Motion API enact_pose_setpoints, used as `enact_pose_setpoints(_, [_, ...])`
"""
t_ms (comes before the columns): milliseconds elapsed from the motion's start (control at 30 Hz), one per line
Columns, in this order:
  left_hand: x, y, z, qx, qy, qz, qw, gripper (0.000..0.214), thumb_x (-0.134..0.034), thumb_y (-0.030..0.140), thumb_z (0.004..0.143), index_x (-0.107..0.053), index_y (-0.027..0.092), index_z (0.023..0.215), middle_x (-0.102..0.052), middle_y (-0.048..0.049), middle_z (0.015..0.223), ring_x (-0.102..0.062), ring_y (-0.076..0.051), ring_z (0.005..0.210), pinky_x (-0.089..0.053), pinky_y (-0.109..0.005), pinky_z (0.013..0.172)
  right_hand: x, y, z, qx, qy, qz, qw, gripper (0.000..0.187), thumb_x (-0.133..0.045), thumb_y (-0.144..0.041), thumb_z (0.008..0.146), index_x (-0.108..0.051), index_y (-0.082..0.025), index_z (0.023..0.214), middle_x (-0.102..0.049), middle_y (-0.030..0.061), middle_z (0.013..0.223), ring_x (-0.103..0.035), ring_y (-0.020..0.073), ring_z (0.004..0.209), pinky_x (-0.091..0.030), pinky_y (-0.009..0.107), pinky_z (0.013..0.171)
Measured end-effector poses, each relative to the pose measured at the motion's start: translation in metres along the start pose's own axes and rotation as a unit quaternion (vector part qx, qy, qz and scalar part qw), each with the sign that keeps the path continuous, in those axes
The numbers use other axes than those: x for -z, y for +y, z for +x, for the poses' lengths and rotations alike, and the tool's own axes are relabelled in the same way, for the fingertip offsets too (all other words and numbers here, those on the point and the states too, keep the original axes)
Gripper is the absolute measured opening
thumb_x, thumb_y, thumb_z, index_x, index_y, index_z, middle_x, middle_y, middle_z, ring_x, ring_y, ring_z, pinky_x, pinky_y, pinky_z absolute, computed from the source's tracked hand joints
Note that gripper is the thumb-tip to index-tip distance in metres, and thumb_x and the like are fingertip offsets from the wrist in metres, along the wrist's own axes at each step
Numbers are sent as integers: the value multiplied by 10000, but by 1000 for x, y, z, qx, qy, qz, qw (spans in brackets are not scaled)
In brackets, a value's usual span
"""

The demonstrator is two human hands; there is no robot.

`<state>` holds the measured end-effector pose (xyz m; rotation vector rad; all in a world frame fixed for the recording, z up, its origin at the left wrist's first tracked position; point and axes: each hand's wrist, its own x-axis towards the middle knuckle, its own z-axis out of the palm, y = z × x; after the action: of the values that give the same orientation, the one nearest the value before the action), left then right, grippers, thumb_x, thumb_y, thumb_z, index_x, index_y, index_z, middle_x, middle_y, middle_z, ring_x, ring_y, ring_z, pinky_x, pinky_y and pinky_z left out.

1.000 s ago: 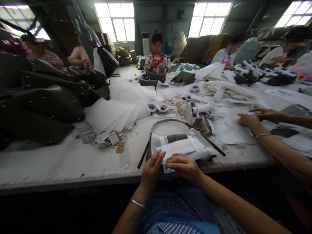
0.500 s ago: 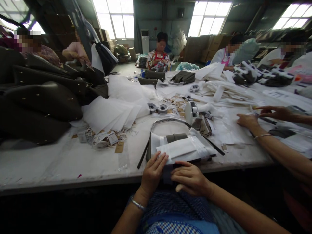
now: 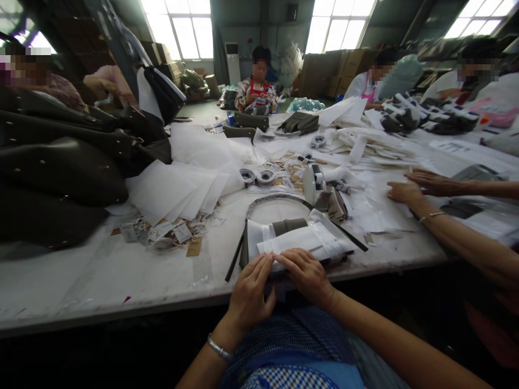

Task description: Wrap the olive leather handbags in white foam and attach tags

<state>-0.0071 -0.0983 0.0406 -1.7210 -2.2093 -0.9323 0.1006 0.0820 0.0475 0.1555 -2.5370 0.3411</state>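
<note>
A dark olive handbag (image 3: 290,227) lies at the table's front edge, with a wrapped handle (image 3: 279,198) arching behind it and dark strap ends at both sides. White wrapping sheet (image 3: 292,241) is folded over its front. My left hand (image 3: 250,289) rests its outstretched fingers on the sheet's near left edge, the thumb hanging below. Beside it, my right hand (image 3: 308,275) lies with fingers flat along the same near edge, the fingertips of both hands almost meeting. The bag's underside is hidden by my hands.
Hang tags (image 3: 174,231) and a stack of white sheets (image 3: 178,189) lie to the left, near piled dark bags (image 3: 60,167). Tape rolls (image 3: 265,178) and a tape dispenser (image 3: 314,186) stand behind the handbag. A co-worker's hands (image 3: 405,192) are at the right.
My right hand has moved up and left from below the table edge onto the sheet beside my left hand. The co-worker's far hand at the right has shifted left.
</note>
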Motion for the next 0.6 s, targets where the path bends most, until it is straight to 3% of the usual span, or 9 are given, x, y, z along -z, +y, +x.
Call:
enact_pose_setpoints(67, [0,2,0,15,2,0,1000,655,-609,241,868,-378,102,1465,-530,-133,1436,-456,-267,1358,-472,-424,1098,2,-3,0,-6,3,10,1000,467,-499,-168,960,-480,-239,1421,-679,89,1173,-617,225,1098,-469,420,1025])
enact_pose_setpoints(200, [-14,-2,-1,-14,105,48,993,474,-533,110,927,-495,183,1394,-642,-72,1318,-573,-209,1248,-538,-367,1022,25,-5,10,-40,-51,82,994,425,-568,-196,921,-555,-246,1343,-687,82,1151,-628,226,1080,-497,409,984])
enact_pose_setpoints(267, [-20,-4,-1,-23,119,61,991,456,-510,82,935,-519,198,1377,-649,-60,1309,-584,-205,1236,-550,-364,1006,40,0,24,-49,-95,128,986,351,-606,-254,917,-606,-263,1268,-707,59,1121,-647,210,1049,-476,406,1015])
enact_pose_setpoints(333, [-21,-5,-1,-24,116,70,990,446,-493,82,946,-523,204,1374,-647,-53,1312,-581,-205,1239,-550,-369,1007,48,12,43,-51,-101,142,983,274,-580,-287,944,-637,-267,1212,-717,47,1122,-651,198,1056,-413,417,1078])
enact_pose_setpoints(400, [-20,-4,-1,-26,116,78,990,440,-479,81,954,-521,205,1375,-650,-48,1309,-582,-201,1238,-550,-370,1008,45,31,66,-71,-110,116,985,271,-533,-277,967,-642,-247,1213,-692,65,1200,-614,210,1141,-336,428,1125])
enact_pose_setpoints(467, [-18,-3,-1,-28,114,87,989,436,-468,81,959,-520,203,1374,-650,-46,1308,-581,-197,1239,-554,-367,1003,32,53,91,-115,-183,79,973,279,-553,-284,948,-668,-211,1192,-672,103,1240,-580,250,1193,-327,417,1109])
enact_pose_setpoints(600, [-19,-3,-1,-32,106,103,989,420,-446,87,971,-522,190,1370,-647,-46,1312,-582,-191,1236,-563,-356,988,4,86,130,-158,-338,66,925,267,-618,-400,887,-773,-183,898,-754,130,902,-685,286,879,-458,349,845])
